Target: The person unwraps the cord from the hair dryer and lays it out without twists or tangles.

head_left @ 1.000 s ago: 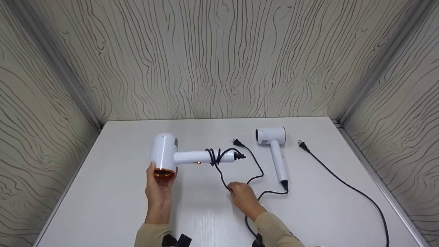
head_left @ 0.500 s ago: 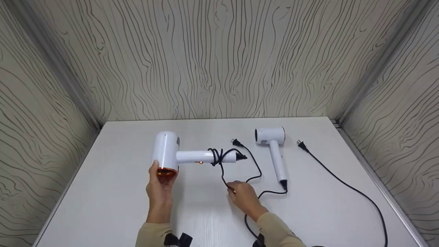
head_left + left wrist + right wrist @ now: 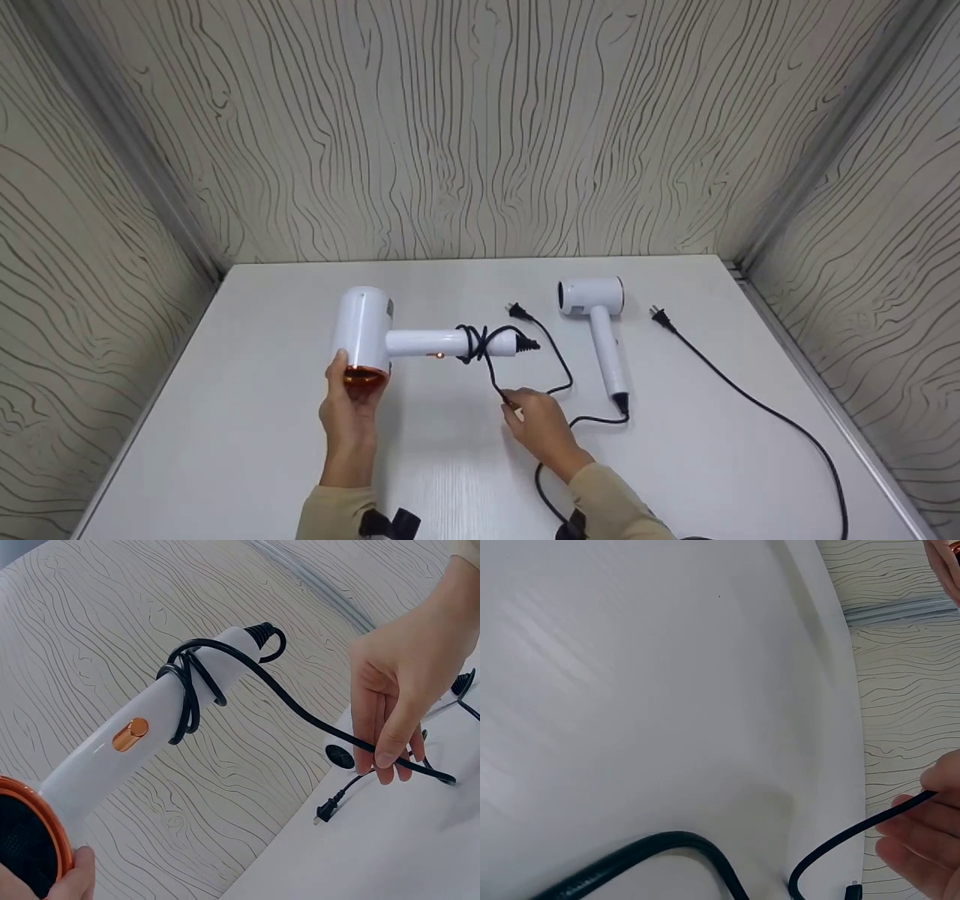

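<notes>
In the head view my left hand (image 3: 349, 427) grips a white hair dryer (image 3: 360, 322) by the orange-rimmed end of its barrel, holding it up with the handle pointing right. A black cord (image 3: 289, 699) is wound several times round that handle, near its end. My right hand (image 3: 546, 429) pinches the loose stretch of this cord between thumb and fingers, as the left wrist view shows. Beyond the right hand, a two-pin plug (image 3: 517, 311) lies on the table. The right wrist view catches the cord (image 3: 855, 829) running into the right fingers.
A second white hair dryer (image 3: 606, 341) lies on the white table (image 3: 225, 420), right of my right hand. Its cord (image 3: 596, 420) passes under my right forearm. Another plug (image 3: 661, 318) with a long cord lies farther right. Patterned panels (image 3: 465, 135) enclose the back and sides.
My right hand has shifted slightly up and right, drawing the loose cord straighter. The held hair dryer moved a little right at first, then stayed put. The windings are still on the handle.
</notes>
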### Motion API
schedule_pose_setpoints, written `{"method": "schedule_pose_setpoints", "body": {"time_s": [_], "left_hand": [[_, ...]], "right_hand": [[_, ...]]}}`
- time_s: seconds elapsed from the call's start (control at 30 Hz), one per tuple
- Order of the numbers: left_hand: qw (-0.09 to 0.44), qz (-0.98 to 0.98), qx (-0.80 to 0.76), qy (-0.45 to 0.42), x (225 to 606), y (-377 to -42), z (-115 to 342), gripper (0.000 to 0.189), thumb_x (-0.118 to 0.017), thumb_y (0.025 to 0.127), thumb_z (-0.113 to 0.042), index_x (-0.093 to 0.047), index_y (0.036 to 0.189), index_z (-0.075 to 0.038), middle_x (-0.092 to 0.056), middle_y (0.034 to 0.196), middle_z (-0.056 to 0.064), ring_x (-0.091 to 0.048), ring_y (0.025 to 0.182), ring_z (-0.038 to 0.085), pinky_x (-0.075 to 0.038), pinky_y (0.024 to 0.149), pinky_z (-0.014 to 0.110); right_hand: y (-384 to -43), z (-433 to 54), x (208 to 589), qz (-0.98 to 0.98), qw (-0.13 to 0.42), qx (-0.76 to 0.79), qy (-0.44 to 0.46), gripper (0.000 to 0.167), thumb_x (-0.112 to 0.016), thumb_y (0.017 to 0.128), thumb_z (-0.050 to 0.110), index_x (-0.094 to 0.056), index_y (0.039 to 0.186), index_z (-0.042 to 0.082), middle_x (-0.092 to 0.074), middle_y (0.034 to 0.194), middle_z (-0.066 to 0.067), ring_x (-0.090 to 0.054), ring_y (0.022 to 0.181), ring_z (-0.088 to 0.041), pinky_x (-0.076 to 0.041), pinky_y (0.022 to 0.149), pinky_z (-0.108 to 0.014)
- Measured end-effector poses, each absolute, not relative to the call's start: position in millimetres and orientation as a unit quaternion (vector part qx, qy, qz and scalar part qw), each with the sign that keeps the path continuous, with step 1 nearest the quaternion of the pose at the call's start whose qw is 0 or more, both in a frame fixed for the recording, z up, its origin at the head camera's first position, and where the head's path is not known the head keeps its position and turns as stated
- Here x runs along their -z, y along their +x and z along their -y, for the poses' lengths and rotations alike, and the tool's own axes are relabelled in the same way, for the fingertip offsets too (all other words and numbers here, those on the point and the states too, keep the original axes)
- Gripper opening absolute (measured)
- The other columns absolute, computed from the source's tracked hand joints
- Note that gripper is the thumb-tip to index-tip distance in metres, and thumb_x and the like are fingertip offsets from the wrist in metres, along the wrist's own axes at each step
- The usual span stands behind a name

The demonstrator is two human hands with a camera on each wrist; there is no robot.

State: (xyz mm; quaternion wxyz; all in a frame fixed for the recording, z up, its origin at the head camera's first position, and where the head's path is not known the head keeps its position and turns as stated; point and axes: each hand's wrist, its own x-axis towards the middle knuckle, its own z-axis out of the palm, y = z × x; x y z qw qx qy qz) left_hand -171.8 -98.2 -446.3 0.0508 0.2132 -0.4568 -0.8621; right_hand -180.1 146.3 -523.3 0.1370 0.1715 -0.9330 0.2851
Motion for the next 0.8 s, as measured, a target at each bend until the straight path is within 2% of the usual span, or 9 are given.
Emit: {"method": "schedule_pose_setpoints", "body": {"time_s": [0.1,0.47,0.8], "left_hand": [[0.056,0.461,0.859,0.215,446.5,-172.1,98.0,0.071,-0.046,0.095,-0.056,-0.021,0.148,-0.016,-0.037,0.138,0.006,-0.046,0.120,0.020,-0.056,0.090,0.019],[0.051,0.467,0.857,0.210,446.4,-170.9,98.0,0.072,-0.044,0.095,-0.056,-0.019,0.148,-0.015,-0.038,0.134,0.001,-0.046,0.116,0.015,-0.055,0.091,0.017],[0.048,0.478,0.850,0.215,448.9,-169.7,97.6,0.074,-0.044,0.095,-0.059,-0.018,0.149,-0.015,-0.035,0.141,0.005,-0.044,0.122,0.019,-0.048,0.105,0.025]], "right_hand": [[-180.0,-146.8,520.3,0.930,0.143,-0.293,0.170,0.014,-0.068,0.084,0.003,-0.072,0.097,0.002,-0.074,0.083,-0.006,-0.069,0.076,-0.015,-0.059,0.067,-0.026],[-177.9,-145.8,503.3,0.907,0.178,-0.339,0.176,0.016,-0.069,0.085,0.002,-0.071,0.100,0.001,-0.075,0.088,-0.007,-0.070,0.078,-0.017,-0.059,0.067,-0.024],[-177.6,-142.8,491.7,0.886,0.211,-0.367,0.188,0.016,-0.070,0.083,0.001,-0.072,0.099,0.001,-0.075,0.090,-0.010,-0.071,0.078,-0.019,-0.061,0.067,-0.028]]}}
